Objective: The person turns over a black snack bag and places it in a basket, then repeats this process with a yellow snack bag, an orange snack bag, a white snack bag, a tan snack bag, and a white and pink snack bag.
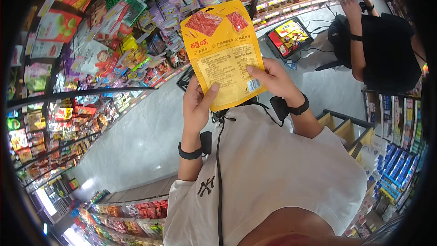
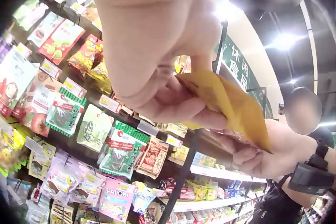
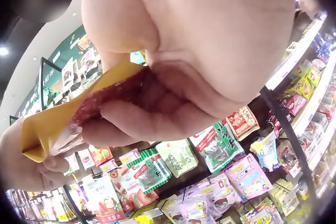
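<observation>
A yellow snack pouch [image 1: 227, 70] with printed text, a barcode and pictures of red meat slices is held up in the head view. The left hand [image 1: 198, 99] pinches its lower left edge, thumb on the printed face. At the lower right edge the right hand [image 1: 277, 79] grips it, thumb on the text. In the left wrist view the fingers of the left hand [image 2: 168, 71] lie behind the pouch [image 2: 236, 106]. The right wrist view has the right hand [image 3: 173, 77] curled under the pouch [image 3: 68, 116], whose far side shows red.
Racks of hanging snack bags [image 1: 104, 57] line the left and top. A black basket [image 1: 289, 38] with a bright package stands on the grey floor [image 1: 136, 136]. Another person in black [image 1: 387, 52] holds a blue item at the upper right. Wooden bins [image 1: 346, 132] stand at right.
</observation>
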`<state>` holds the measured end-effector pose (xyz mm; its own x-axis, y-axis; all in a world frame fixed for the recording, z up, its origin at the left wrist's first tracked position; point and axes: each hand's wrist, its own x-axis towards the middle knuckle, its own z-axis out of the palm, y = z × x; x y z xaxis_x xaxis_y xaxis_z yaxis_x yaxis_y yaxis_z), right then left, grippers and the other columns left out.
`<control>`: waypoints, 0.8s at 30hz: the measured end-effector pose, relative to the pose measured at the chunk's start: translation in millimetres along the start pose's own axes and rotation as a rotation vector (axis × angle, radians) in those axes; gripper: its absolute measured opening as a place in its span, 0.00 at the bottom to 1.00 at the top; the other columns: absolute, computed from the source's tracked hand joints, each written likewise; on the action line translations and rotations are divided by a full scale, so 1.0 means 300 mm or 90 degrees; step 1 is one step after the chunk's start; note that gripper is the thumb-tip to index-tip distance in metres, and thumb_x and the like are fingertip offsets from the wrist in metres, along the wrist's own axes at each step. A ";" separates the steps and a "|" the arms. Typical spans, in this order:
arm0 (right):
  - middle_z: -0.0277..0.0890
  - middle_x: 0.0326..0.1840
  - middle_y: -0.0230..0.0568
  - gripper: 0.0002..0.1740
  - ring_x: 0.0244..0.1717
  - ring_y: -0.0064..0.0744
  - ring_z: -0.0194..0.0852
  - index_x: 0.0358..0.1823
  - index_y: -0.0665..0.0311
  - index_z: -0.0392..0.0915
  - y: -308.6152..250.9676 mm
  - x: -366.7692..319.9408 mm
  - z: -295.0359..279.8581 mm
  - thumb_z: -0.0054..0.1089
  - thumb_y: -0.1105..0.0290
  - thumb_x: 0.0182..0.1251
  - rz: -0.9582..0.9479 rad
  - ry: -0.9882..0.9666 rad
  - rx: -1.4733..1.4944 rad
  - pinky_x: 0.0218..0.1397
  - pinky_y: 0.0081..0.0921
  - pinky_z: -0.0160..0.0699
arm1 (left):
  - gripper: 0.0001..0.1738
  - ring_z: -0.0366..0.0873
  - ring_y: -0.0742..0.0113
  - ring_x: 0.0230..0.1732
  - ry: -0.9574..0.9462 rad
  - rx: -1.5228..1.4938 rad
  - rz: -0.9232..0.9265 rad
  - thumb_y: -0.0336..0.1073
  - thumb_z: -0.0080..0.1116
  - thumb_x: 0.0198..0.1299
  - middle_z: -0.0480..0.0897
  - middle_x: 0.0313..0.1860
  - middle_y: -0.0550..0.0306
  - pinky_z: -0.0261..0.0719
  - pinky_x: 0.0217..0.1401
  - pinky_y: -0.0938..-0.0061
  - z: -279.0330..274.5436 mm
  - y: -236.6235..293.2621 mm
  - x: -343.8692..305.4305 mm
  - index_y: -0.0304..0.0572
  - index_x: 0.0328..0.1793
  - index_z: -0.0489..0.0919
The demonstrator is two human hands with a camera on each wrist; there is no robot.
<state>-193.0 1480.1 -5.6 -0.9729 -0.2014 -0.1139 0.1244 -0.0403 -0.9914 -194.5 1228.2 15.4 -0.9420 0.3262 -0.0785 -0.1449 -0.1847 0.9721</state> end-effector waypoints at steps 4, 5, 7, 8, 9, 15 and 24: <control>0.87 0.49 0.36 0.19 0.48 0.19 0.81 0.61 0.74 0.79 -0.023 0.036 0.066 0.58 0.64 0.82 0.004 -0.020 -0.005 0.52 0.24 0.81 | 0.24 0.84 0.67 0.59 0.022 -0.016 0.003 0.26 0.58 0.75 0.85 0.61 0.50 0.81 0.62 0.73 -0.069 0.014 -0.015 0.31 0.74 0.69; 0.87 0.49 0.36 0.19 0.48 0.19 0.81 0.61 0.74 0.79 -0.029 0.043 0.073 0.58 0.64 0.81 -0.001 -0.026 -0.021 0.52 0.24 0.81 | 0.24 0.85 0.67 0.59 0.031 -0.026 0.009 0.26 0.58 0.75 0.85 0.61 0.50 0.81 0.62 0.73 -0.074 0.015 -0.018 0.31 0.74 0.69; 0.87 0.49 0.36 0.19 0.48 0.19 0.81 0.61 0.73 0.79 -0.041 0.024 0.076 0.58 0.64 0.81 -0.010 -0.040 -0.054 0.52 0.24 0.81 | 0.24 0.85 0.67 0.58 0.030 -0.032 0.013 0.26 0.58 0.75 0.85 0.60 0.49 0.81 0.62 0.72 -0.070 0.014 -0.043 0.31 0.74 0.69; 0.87 0.49 0.36 0.19 0.48 0.19 0.81 0.61 0.73 0.79 -0.047 0.036 0.088 0.58 0.64 0.82 -0.012 -0.040 -0.057 0.52 0.24 0.81 | 0.24 0.85 0.67 0.58 0.031 -0.036 0.016 0.26 0.58 0.75 0.85 0.60 0.49 0.81 0.62 0.72 -0.087 0.016 -0.041 0.31 0.74 0.69; 0.87 0.50 0.36 0.19 0.48 0.19 0.81 0.61 0.73 0.79 -0.050 0.047 0.101 0.58 0.64 0.82 -0.014 -0.042 -0.060 0.52 0.24 0.81 | 0.24 0.85 0.67 0.58 0.035 -0.036 0.024 0.26 0.58 0.75 0.85 0.60 0.49 0.81 0.62 0.72 -0.100 0.021 -0.040 0.31 0.74 0.69; 0.87 0.49 0.35 0.18 0.47 0.17 0.80 0.61 0.73 0.80 -0.075 0.044 0.138 0.58 0.65 0.82 -0.023 -0.059 -0.058 0.51 0.22 0.80 | 0.23 0.85 0.67 0.58 0.044 -0.041 0.053 0.27 0.58 0.75 0.85 0.60 0.49 0.81 0.61 0.72 -0.115 0.042 -0.074 0.31 0.73 0.70; 0.87 0.49 0.33 0.18 0.47 0.16 0.80 0.61 0.72 0.80 -0.085 0.039 0.193 0.59 0.64 0.82 -0.019 -0.062 -0.060 0.51 0.21 0.80 | 0.23 0.84 0.70 0.58 0.065 -0.035 0.074 0.26 0.58 0.74 0.86 0.60 0.51 0.81 0.61 0.74 -0.150 0.055 -0.119 0.32 0.72 0.71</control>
<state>-196.3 1422.2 22.2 -0.9519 -0.2950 -0.0828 0.0733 0.0430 -0.9964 -176.8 1171.9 24.2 -0.9788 0.2045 0.0092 -0.0467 -0.2666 0.9627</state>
